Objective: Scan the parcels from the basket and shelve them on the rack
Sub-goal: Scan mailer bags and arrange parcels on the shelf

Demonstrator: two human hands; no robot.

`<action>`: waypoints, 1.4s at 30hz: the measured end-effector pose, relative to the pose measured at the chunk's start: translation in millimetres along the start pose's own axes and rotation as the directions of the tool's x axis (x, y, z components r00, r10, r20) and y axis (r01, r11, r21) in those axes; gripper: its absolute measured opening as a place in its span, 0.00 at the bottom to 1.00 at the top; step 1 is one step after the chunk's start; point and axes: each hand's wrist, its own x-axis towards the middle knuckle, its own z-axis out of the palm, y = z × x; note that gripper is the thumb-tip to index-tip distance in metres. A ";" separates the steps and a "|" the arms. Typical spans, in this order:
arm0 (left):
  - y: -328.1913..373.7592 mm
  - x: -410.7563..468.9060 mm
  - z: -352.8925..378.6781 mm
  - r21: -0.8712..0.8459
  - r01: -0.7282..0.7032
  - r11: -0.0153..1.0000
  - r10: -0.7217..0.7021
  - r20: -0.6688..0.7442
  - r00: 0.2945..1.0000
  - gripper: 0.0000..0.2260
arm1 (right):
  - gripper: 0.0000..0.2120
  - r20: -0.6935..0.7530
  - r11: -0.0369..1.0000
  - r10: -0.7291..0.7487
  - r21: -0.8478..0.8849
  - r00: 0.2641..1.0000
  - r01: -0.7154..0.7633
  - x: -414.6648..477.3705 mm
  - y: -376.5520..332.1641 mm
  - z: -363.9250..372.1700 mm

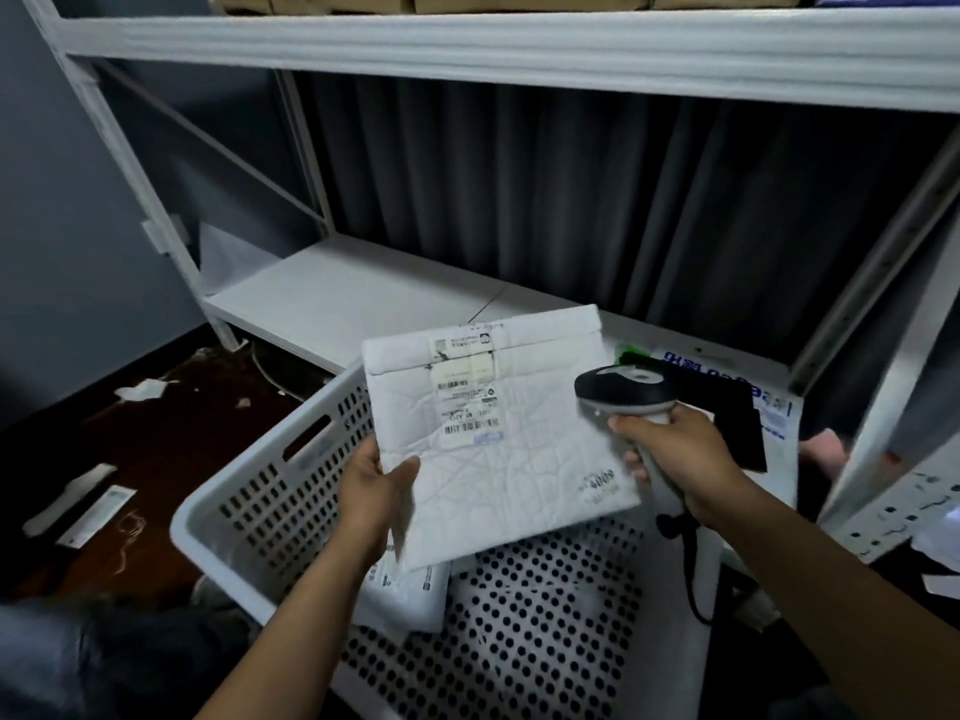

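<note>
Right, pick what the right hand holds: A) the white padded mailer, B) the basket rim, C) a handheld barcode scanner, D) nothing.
C: the right hand grips the handheld barcode scanner by its handle, beside the white padded mailer that the left hand holds over the basket.

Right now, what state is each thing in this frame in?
padded mailer, held up, label side facing the camera.
left hand, holds the mailer's lower left edge.
scanner, head over the mailer's right edge.
right hand, grips the scanner.
basket, another white parcel lies inside.
</note>
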 end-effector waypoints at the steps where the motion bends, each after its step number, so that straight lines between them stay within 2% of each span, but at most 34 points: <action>1: -0.4 1.4 -1.2 0.016 -0.038 0.999 0.039 -0.028 0.999 0.14 | 0.05 0.034 1.000 0.014 -0.002 0.999 -0.014 -1.8 -1.5 2.7; 4: -5.6 4.4 -5.1 0.075 -0.105 0.992 0.114 -0.128 0.985 0.15 | 0.03 0.227 0.997 0.069 0.016 0.971 -0.075 -8.9 -7.8 8.3; 7: -9.6 3.4 -6.9 0.077 -0.152 0.985 0.162 -0.148 0.976 0.15 | 0.10 0.332 0.997 0.080 -0.019 0.940 -0.078 -15.0 -11.0 11.1; 17: -7.3 2.6 -7.5 0.088 -0.197 0.976 0.211 -0.196 0.958 0.13 | 0.11 0.292 0.994 0.035 -0.105 0.956 -0.004 -13.0 -14.4 7.8; 25: -11.1 2.0 -6.5 0.082 -0.182 0.980 0.194 -0.164 0.967 0.14 | 0.14 0.275 0.991 0.009 -0.128 0.962 0.028 -9.6 -15.7 11.3; 30: -13.9 5.5 -2.1 0.066 -0.156 0.985 0.164 -0.141 0.976 0.13 | 0.13 0.270 0.994 -0.002 -0.109 0.963 0.032 -7.4 -16.9 9.5; 35: -11.8 7.9 31.9 0.001 -0.103 0.995 0.103 -0.063 0.993 0.15 | 0.11 0.167 0.994 -0.010 -0.106 0.986 0.028 7.4 -17.2 -11.6; 39: -7.1 19.8 79.0 0.032 -0.086 0.996 0.085 0.043 0.995 0.14 | 0.11 -0.034 0.987 -0.061 -0.151 0.998 0.055 33.8 -17.8 -52.3; 42: 0.1 33.5 122.4 0.033 -0.049 0.998 0.047 0.081 0.996 0.11 | 0.13 -0.207 0.986 -0.097 -0.156 0.974 0.065 54.9 -14.4 -88.4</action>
